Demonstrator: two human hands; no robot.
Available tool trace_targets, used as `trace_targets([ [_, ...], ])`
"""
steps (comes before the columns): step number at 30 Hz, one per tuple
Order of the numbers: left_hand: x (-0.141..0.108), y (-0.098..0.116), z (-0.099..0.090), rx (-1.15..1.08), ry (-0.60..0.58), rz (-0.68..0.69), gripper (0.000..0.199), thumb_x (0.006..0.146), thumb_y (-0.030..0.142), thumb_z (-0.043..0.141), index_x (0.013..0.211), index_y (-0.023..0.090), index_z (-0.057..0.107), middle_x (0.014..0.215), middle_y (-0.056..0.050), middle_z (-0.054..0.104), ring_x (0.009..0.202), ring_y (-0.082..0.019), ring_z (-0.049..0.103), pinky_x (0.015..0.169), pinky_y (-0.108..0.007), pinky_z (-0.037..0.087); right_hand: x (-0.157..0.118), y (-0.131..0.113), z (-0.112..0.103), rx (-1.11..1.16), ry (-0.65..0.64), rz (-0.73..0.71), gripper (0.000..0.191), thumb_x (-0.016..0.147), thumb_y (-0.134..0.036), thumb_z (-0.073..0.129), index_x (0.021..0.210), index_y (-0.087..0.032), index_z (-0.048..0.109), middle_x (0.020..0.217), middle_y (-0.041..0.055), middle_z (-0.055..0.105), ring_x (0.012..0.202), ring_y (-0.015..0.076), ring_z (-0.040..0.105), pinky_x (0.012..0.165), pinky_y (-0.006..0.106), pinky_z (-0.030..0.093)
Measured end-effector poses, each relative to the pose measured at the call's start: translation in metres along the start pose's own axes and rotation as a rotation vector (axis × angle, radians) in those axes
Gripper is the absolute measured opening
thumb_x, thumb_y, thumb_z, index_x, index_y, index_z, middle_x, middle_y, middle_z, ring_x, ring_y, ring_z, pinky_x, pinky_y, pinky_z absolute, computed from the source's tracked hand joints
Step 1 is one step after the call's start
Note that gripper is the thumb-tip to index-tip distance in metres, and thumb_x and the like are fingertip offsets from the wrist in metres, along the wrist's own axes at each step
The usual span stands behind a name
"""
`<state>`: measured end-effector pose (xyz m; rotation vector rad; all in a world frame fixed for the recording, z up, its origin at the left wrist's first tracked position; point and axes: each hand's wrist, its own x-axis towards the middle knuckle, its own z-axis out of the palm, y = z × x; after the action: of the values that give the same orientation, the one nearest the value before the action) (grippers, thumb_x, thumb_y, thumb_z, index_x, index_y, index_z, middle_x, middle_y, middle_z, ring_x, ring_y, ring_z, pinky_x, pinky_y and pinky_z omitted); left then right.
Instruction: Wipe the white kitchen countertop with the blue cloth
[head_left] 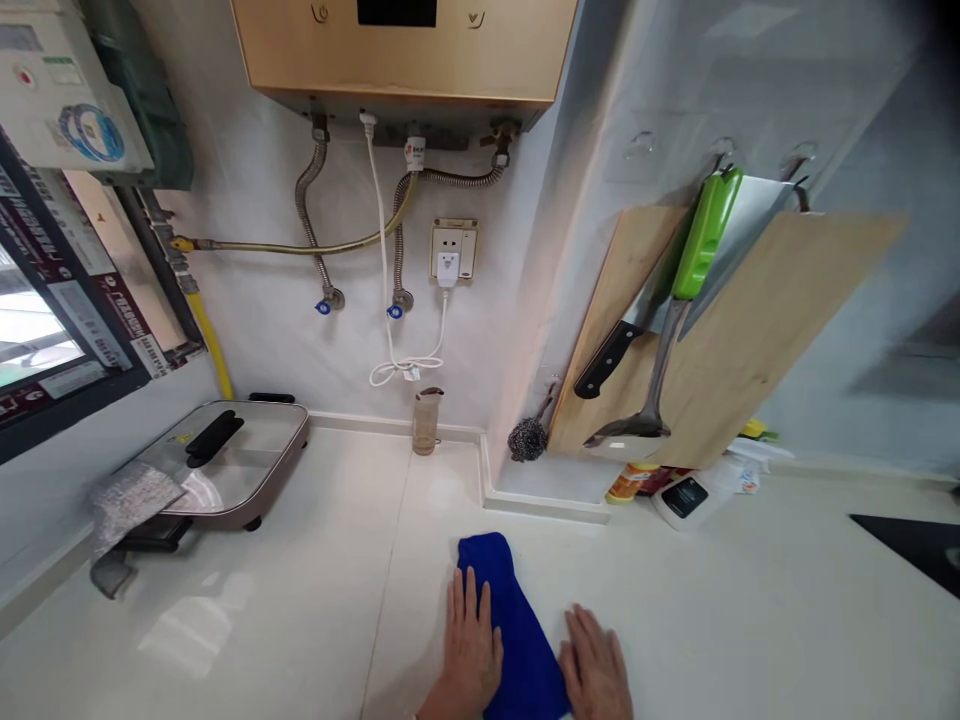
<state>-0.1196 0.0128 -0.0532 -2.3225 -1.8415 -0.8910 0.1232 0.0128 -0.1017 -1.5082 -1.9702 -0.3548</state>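
Observation:
A dark blue cloth (pixel 517 640) lies flat on the white countertop (pixel 300 610), narrow at its far end and wider toward me. Over its left edge rests my left hand (pixel 471 645), fingers stretched out and pointing away from me. My right hand (pixel 596 665) lies beside the cloth's lower right edge, its fingers spread low over the counter. Neither hand grips anything. The near end of the cloth runs out of the bottom of the view.
An electric pan (pixel 262 470) with a glass lid stands at the left. A small bottle (pixel 425 425) is by the back wall. Cutting board (pixel 795 320), knife (pixel 609 358) and green-handled spatula (pixel 705 235) hang at right, above a white bottle (pixel 686 500). A water heater (pixel 412 60) hangs above.

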Motion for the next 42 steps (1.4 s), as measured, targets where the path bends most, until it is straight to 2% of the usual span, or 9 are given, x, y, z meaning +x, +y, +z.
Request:
trace_targets([
  [3,-0.007,0.008,0.000,0.017,-0.005,-0.030,0.072,0.094,0.022,0.049,0.161,0.022,0.021,0.169,-0.014,0.011,0.154,-0.039,0.016,0.117,-0.064,0.041,-0.019,0.047,-0.018,-0.069,-0.061,0.014,0.056,0.101,-0.040,0.033,0.153,-0.021,0.039,0.150,0.0110,0.051,0.135,0.0299,0.051,0.118,0.058,0.029],
  [5,-0.011,0.013,0.003,0.034,-0.017,-0.023,0.078,0.093,0.022,0.050,0.162,0.022,0.016,0.169,-0.016,0.006,0.154,-0.042,0.015,0.117,-0.067,0.040,-0.023,0.060,-0.029,-0.077,-0.124,0.009,0.058,0.100,-0.041,0.034,0.156,-0.025,0.034,0.153,0.0081,0.048,0.137,0.0292,0.049,0.117,0.056,0.031],
  [9,-0.017,0.028,0.019,0.036,-0.048,0.045,0.094,0.086,0.020,0.056,0.162,0.018,0.001,0.166,-0.022,0.004,0.151,-0.048,0.015,0.115,-0.077,0.035,-0.018,0.055,-0.041,-0.065,-0.113,0.037,0.058,0.100,-0.039,0.035,0.156,-0.026,0.033,0.153,0.0083,0.048,0.137,0.0291,0.048,0.117,0.056,0.030],
  [12,-0.015,0.040,0.028,0.037,-0.049,0.015,0.102,0.083,0.024,0.060,0.160,0.011,-0.005,0.165,-0.027,-0.001,0.150,-0.051,0.009,0.116,-0.079,0.030,-0.011,0.046,-0.046,-0.050,-0.113,0.040,0.057,0.100,-0.039,0.036,0.154,-0.024,0.036,0.152,0.0095,0.049,0.137,0.0286,0.049,0.118,0.055,0.028],
  [20,0.031,0.044,0.024,-0.003,-0.069,0.023,0.089,0.094,0.035,0.053,0.161,0.009,0.000,0.165,-0.027,-0.006,0.152,-0.049,0.002,0.118,-0.075,0.029,-0.006,0.043,-0.053,-0.034,-0.120,0.085,0.051,0.101,-0.038,0.036,0.147,-0.021,0.045,0.150,0.0098,0.051,0.137,0.0260,0.048,0.120,0.051,0.027],
  [26,0.058,0.016,0.019,-0.087,-0.130,0.092,0.080,0.095,0.037,0.053,0.162,0.015,0.015,0.168,-0.020,0.004,0.155,-0.042,0.008,0.119,-0.069,0.032,-0.007,0.043,-0.054,-0.047,-0.138,0.088,0.051,0.100,-0.037,0.038,0.149,-0.022,0.044,0.151,0.0096,0.051,0.139,0.0253,0.047,0.121,0.050,0.026],
  [33,0.085,-0.041,-0.011,-0.068,-0.264,0.169,0.064,0.094,0.040,0.054,0.153,0.021,0.041,0.166,-0.013,0.029,0.154,-0.033,0.023,0.122,-0.059,0.034,-0.006,0.043,-0.053,-0.038,-0.133,0.090,0.050,0.102,-0.039,0.038,0.147,-0.021,0.046,0.150,0.0107,0.051,0.139,0.0253,0.047,0.121,0.051,0.027],
  [37,0.097,-0.072,-0.027,-0.024,-0.239,0.176,0.058,0.095,0.040,0.052,0.150,0.022,0.045,0.163,-0.011,0.036,0.152,-0.029,0.030,0.123,-0.055,0.034,-0.007,0.043,-0.053,-0.029,-0.126,0.086,0.050,0.101,-0.039,0.039,0.148,-0.022,0.045,0.151,0.0098,0.050,0.139,0.0241,0.047,0.122,0.050,0.026],
  [42,0.103,-0.110,-0.042,0.063,-0.208,0.085,0.056,0.096,0.043,0.049,0.146,0.019,0.050,0.161,-0.012,0.040,0.151,-0.029,0.034,0.122,-0.053,0.034,-0.007,0.044,-0.051,-0.043,-0.130,0.095,0.049,0.102,-0.039,0.039,0.148,-0.022,0.045,0.152,0.0085,0.050,0.139,0.0229,0.047,0.122,0.050,0.025],
])
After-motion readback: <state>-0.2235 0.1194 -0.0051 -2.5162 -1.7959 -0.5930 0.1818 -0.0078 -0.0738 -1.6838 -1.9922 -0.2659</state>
